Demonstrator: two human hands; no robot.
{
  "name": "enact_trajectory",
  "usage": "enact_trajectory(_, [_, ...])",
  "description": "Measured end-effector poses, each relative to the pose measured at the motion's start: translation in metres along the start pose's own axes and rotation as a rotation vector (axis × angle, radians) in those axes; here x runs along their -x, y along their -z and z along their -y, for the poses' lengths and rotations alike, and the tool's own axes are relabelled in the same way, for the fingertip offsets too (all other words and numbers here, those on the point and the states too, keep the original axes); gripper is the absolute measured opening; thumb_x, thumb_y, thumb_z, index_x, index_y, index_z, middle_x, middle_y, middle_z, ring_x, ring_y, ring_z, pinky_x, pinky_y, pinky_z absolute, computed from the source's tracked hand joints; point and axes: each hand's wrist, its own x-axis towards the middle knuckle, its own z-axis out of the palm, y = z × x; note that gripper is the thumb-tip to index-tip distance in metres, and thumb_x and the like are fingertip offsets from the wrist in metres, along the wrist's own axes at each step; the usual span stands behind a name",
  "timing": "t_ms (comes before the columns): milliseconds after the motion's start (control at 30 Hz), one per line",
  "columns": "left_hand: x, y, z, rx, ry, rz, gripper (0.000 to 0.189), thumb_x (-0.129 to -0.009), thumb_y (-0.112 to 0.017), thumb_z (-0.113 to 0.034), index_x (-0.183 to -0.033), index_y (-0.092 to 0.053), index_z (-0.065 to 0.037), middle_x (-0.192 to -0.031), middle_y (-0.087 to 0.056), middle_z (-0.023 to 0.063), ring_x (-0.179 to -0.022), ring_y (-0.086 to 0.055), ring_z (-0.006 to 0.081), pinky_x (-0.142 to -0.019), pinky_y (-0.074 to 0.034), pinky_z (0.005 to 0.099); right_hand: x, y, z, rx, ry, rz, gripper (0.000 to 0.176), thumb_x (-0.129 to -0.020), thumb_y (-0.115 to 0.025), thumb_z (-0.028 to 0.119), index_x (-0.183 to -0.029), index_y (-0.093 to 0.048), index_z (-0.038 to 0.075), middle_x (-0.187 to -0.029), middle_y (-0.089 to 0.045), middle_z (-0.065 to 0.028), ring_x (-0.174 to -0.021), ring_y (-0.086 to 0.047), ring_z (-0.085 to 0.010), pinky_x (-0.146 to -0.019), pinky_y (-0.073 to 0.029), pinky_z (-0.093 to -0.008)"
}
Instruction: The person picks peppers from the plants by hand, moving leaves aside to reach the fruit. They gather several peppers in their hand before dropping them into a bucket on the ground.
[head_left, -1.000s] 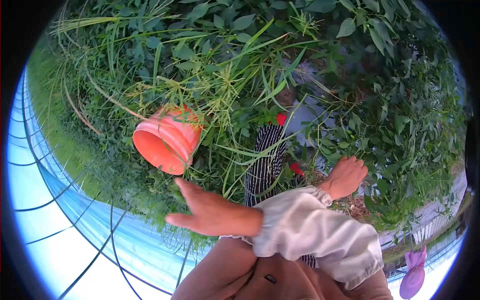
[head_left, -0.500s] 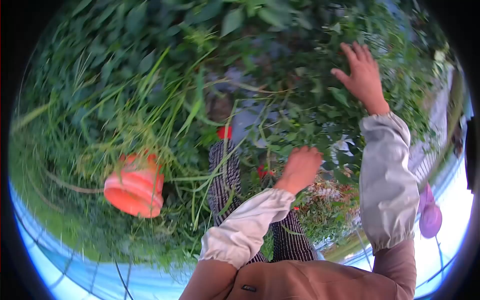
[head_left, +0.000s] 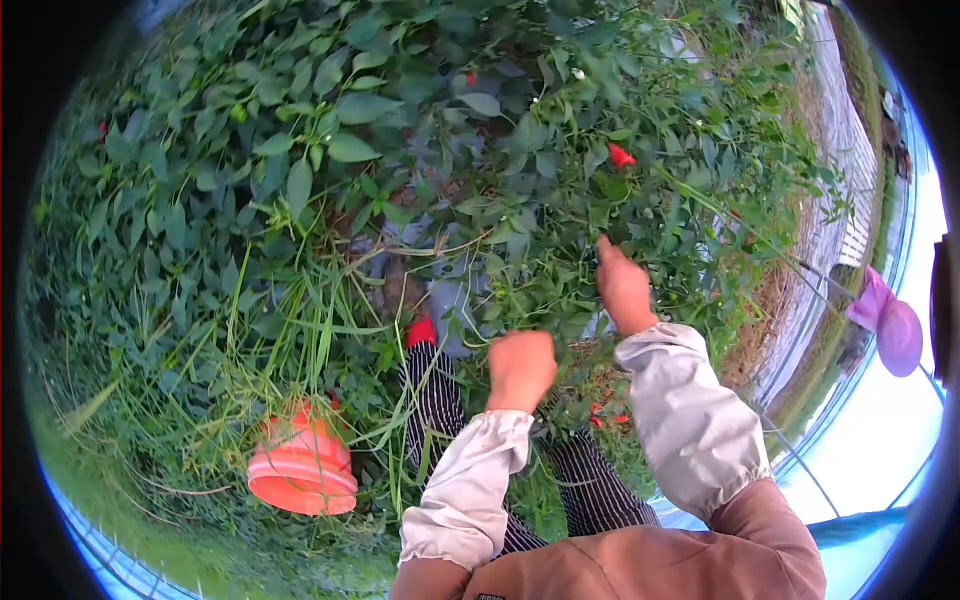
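Observation:
Among green pepper plants (head_left: 350, 150) are both my hands, in pale sleeve covers. My left hand (head_left: 521, 370) is closed above the lower leaves, and what its fingers hold, if anything, is hidden. My right hand (head_left: 624, 290) reaches into the foliage with its index finger stretched out and its other fingers partly hidden by leaves. Above it a red pepper (head_left: 620, 156) shows between the leaves. More red peppers (head_left: 597, 415) lie low, near my leg.
An orange bucket (head_left: 303, 470) lies tilted in the grass at the lower left. My striped trouser legs (head_left: 435, 400) and a red sock (head_left: 421, 331) are below. A purple object (head_left: 890, 322) hangs at the right, near a pale ground strip (head_left: 820, 200).
The view has shifted, and the bucket appears lower. My right hand has come down and left from the upper right, nearer my left hand. My left hand appears farther left and lower.

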Motion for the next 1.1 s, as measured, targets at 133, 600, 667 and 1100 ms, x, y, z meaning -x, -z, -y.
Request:
enact_trajectory(133, [-0.004, 0.041, 0.02, 0.181, 0.157, -0.774, 0.021, -0.075, -0.057, -0.005, -0.094, -0.065, -0.004, -0.086, -0.065, 0.0124, -0.086, -0.06, 0.0301, -0.074, -0.047, 0.0426, 0.0, -0.02, 0.004, -0.033, -0.064, 0.022, 0.056, -0.081, -0.055, 0.006, -0.136, -0.044, 0.006, -0.099, -0.061, -0.0144, -0.078, -0.063, -0.0348, -0.068, -0.053, -0.0439])
enact_trajectory(600, [-0.047, 0.039, -0.023, 0.097, -0.23, -0.309, 0.065, -0.082, -0.052, -0.003, -0.144, -0.039, -0.019, -0.153, -0.028, 0.0128, -0.136, -0.033, 0.0402, -0.106, -0.031, 0.0554, 0.009, 0.017, 0.051, -0.242, 0.17, -0.05, 0.04, -0.08, -0.057, 0.013, -0.116, -0.054, -0.004, -0.097, -0.058, -0.0207, -0.087, -0.054, -0.0388, -0.08, -0.046, -0.0455])
enact_trajectory(667, [-0.051, 0.035, -0.022, 0.04, -0.195, -0.325, 0.064, -0.083, -0.053, -0.005, -0.144, -0.039, -0.019, -0.153, -0.028, 0.0116, -0.135, -0.034, 0.0391, -0.103, -0.035, 0.0551, 0.01, 0.017, 0.049, -0.294, 0.177, 0.014, 0.035, -0.079, -0.055, 0.013, -0.108, -0.056, -0.008, -0.097, -0.058, -0.0227, -0.09, -0.051, -0.0396, -0.084, -0.043, -0.0463])
enact_trajectory(1100, [-0.064, 0.029, -0.022, 0.03, -0.094, -0.253, 0.068, -0.075, -0.054, -0.004, -0.141, -0.039, -0.005, -0.149, -0.036, 0.0115, -0.133, -0.04, 0.0257, -0.093, -0.042, 0.0465, -0.089, 0.173, 0.016, -0.484, 0.032, -0.355, 0.025, -0.084, -0.061, 0.016, -0.102, -0.062, -0.001, -0.093, -0.065, -0.0183, -0.082, -0.063, -0.0345, -0.075, -0.051, -0.0385])
